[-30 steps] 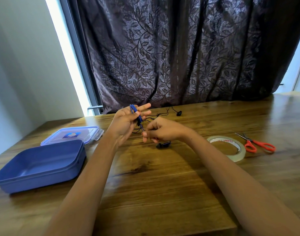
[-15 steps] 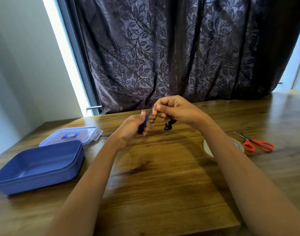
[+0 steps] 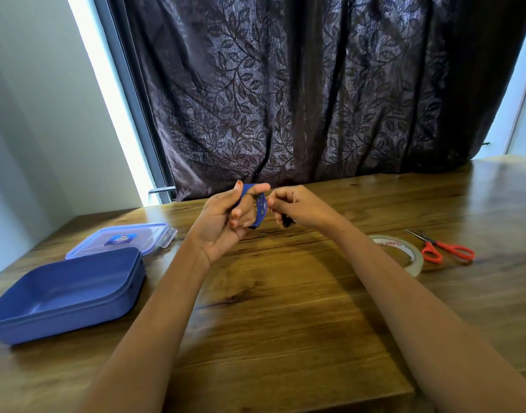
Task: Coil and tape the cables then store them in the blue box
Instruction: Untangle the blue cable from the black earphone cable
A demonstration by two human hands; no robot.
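A blue cable [image 3: 260, 208] is looped around the fingers of my left hand [image 3: 226, 222], which is raised above the table's far middle with its fingers curled on the coil. Just right of it, my right hand [image 3: 297, 205] pinches the cable's dark end [image 3: 287, 220], fingers curled. The open blue box [image 3: 62, 293] sits at the left on the wooden table [image 3: 285, 323]. A roll of clear tape [image 3: 404, 253] lies to the right, partly hidden by my right forearm.
The box's clear lid [image 3: 127, 238] lies flat just behind the box. Red-handled scissors [image 3: 443, 248] rest right of the tape. A dark leaf-patterned curtain [image 3: 315, 93] hangs behind the table's far edge.
The loose cable has been lifted off the table and wound round my left fingers. My right hand swung up over the left hand, then came down to its right side.
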